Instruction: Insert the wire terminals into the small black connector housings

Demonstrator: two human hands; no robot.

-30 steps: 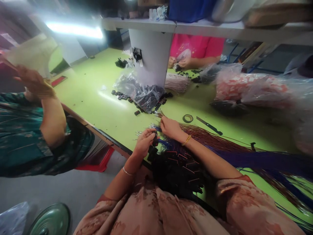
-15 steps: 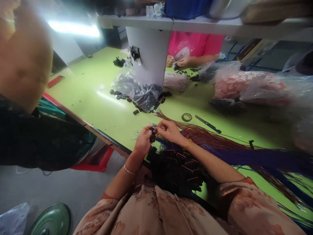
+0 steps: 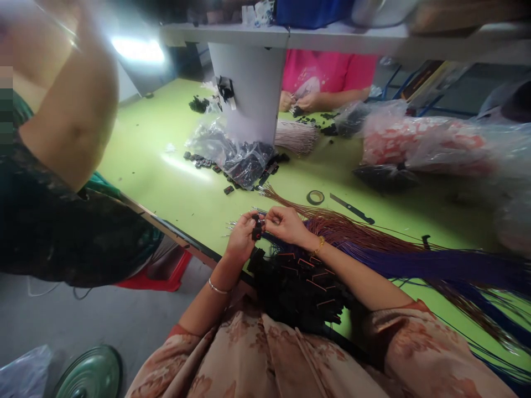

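Observation:
My left hand is closed on a small black plastic connector housing with a spot of red on it. Right beside it, my right hand pinches what looks like a thin wire, its bright metal tip close to the housing; the fingers hide most of it. Below both hands lies a heap of black housings, some showing orange-red edges. Bundles of brown wires and dark blue wires run under my right forearm, with bare metal ends left of my hands.
A tape roll and a utility knife lie beyond the wires. A clear bag of black parts rests against a white upright. Another person is close on the left; a co-worker in pink sits opposite.
The person on the left has moved further into view, toward the right. My hands stay close together at the black housing, with only slight finger movement.

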